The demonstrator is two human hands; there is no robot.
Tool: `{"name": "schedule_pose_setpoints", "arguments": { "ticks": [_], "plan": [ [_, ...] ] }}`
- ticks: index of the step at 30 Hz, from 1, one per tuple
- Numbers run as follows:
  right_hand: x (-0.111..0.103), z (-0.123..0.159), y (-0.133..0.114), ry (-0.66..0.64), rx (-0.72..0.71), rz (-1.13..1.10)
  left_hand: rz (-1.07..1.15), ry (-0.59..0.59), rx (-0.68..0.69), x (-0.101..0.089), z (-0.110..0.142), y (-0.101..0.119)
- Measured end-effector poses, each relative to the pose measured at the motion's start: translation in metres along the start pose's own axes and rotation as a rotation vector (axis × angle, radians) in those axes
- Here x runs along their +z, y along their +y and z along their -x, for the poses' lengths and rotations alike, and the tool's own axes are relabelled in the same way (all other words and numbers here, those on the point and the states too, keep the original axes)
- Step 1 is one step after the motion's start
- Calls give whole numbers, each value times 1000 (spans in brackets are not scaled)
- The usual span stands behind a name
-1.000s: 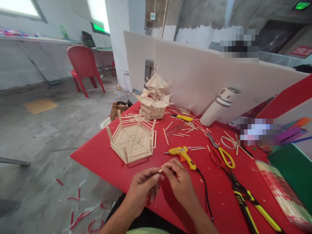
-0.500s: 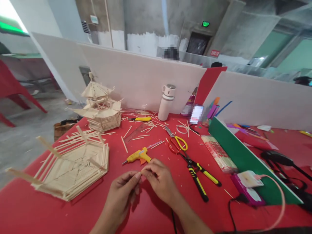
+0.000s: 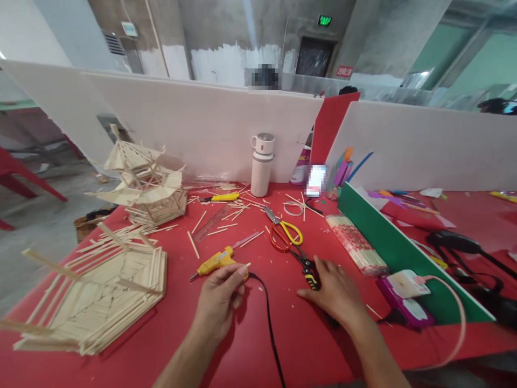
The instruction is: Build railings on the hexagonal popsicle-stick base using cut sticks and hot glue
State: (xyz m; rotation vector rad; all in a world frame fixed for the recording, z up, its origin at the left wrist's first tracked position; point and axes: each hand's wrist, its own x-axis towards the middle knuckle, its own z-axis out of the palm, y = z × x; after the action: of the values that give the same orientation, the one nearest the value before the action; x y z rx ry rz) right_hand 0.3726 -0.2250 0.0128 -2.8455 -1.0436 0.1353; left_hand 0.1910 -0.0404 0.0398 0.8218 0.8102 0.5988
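My left hand (image 3: 222, 291) is closed, with a short piece of wooden stick (image 3: 248, 264) pinched between thumb and fingers, its pale tip poking out. My right hand (image 3: 337, 288) lies over the cutters (image 3: 310, 275) with black and yellow handles; its thumb is apart from its stretched fingers, and the hand hides most of the handles. Just behind my left hand is a yellow glue gun (image 3: 216, 261) with a black cord. At the left stands a hexagonal stick base (image 3: 117, 296) with upright posts. Scissors (image 3: 286, 231) with red and yellow handles touch the cutters' tip.
A stick pagoda (image 3: 149, 188) stands at the back left. Loose sticks, a clear ruler (image 3: 210, 222) and a yellow utility knife (image 3: 224, 197) lie near a white bottle (image 3: 262, 167). To the right are a stick bundle (image 3: 357, 245), a green divider (image 3: 404, 253) and a purple power strip (image 3: 407, 315).
The view has swung to the right. My right hand has left the small stick piece and moved right onto the cutters. My left hand still holds the piece.
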Motion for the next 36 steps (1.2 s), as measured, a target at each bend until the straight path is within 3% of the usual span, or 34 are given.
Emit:
{"name": "schedule_pose_setpoints", "arguments": {
  "ticks": [5,9,11,14,17,19,23,26,30,36],
  "plan": [
    [12,26,23,24,101,76,-2,-3,3,-6,-2,-4],
    [5,40,30,-34,172,-131,8,-3,37,-15,-4,-8],
    [0,49,36,-113,216,-422,18,1,44,-18,-5,-8],
    [-11,62,34,-266,309,-1058,35,10,60,-18,-4,-6],
    [-26,68,2,-386,294,-1774,53,14,95,-15,-2,-1],
    [-34,66,-32,-582,163,-1960,64,10,133,-14,1,4],
    [-38,58,-99,-759,-32,-1804,76,11,223,-20,9,21],
    [-29,54,-128,-820,-83,-1672,86,41,300,-29,14,37],
    [-22,50,-142,-756,-81,-1462,102,99,362,-37,16,48],
    [-23,49,-149,-702,-150,-1348,6,80,387,-37,14,40]
  ]
}}
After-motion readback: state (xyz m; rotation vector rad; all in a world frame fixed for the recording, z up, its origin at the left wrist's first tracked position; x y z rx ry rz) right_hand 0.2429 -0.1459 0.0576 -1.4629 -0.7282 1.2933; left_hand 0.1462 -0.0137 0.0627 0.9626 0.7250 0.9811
